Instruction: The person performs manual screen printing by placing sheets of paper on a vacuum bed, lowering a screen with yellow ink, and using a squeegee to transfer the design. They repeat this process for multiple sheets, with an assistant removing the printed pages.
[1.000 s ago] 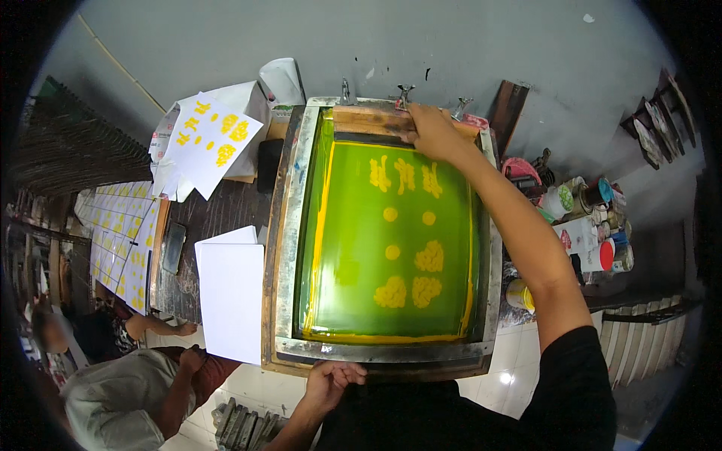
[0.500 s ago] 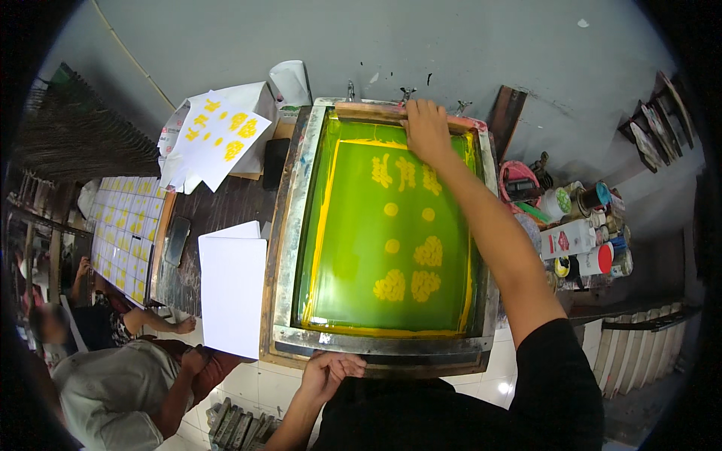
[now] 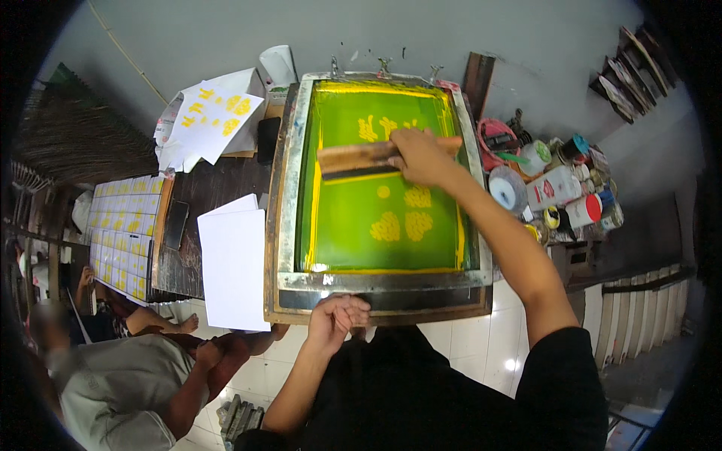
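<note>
Drawn nearer from the far edge, wooden squeegee (image 3: pixel 359 159) at mid-screen, clasped by right hand (image 3: pixel 423 156) to spread ink; left hand (image 3: pixel 336 319) gripping near edge of printing frame (image 3: pixel 288 188), steadying it.

black short-sleeved shirt, bare forearms, no gloves on left hand (image 3: pixel 336 322) or right hand (image 3: pixel 421 156).

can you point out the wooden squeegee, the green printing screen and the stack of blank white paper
wooden squeegee (image 3: pixel 353 159), head view, on its bare wooden handle left of the right hand.
green printing screen (image 3: pixel 353 218), head view, on open green mesh below the squeegee.
blank white paper (image 3: pixel 235 270), head view, middle of the top sheet.
</note>
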{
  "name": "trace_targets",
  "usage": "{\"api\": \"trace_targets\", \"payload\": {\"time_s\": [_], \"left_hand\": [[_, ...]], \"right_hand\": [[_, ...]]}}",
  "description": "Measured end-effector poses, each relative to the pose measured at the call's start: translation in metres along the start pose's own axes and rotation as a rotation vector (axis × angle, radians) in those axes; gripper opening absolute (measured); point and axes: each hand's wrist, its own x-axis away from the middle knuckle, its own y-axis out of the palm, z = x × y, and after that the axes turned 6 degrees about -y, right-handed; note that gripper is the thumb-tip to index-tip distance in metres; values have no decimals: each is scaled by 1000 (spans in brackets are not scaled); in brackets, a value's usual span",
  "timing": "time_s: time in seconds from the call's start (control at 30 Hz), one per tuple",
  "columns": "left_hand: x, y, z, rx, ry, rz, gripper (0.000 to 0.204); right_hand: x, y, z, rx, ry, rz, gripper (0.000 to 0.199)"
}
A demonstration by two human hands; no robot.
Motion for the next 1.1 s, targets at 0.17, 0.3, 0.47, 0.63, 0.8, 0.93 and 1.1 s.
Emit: {"api": "trace_targets", "payload": {"time_s": [0.17, 0.3, 0.47, 0.63, 0.8, 0.93, 1.1], "left_hand": [[-5, -6, -2, 0, 19, -3, 32], [-4, -2, 0, 42, 2, -3, 35], [14, 34, 24, 138, 70, -338, 40], [-32, 80, 95, -504, 461, -166, 32], [-99, 65, 132, -2141, 716, 867, 99], [-70, 13, 146, -1978, 535, 909, 120], [27, -68, 187, -1199, 401, 685, 17]], "right_hand": [[110, 2, -95, -8, 46, 74, 24], [157, 2, -147, 12, 63, 223, 23], [148, -58, -157, 27, 27, 541, 33], [94, -159, -123, 204, -46, 754, 35], [32, -245, -98, 318, -9, 871, 19], [-4, -296, -97, 116, 241, 682, 20], [-20, -311, -95, 158, 227, 732, 33]]}}
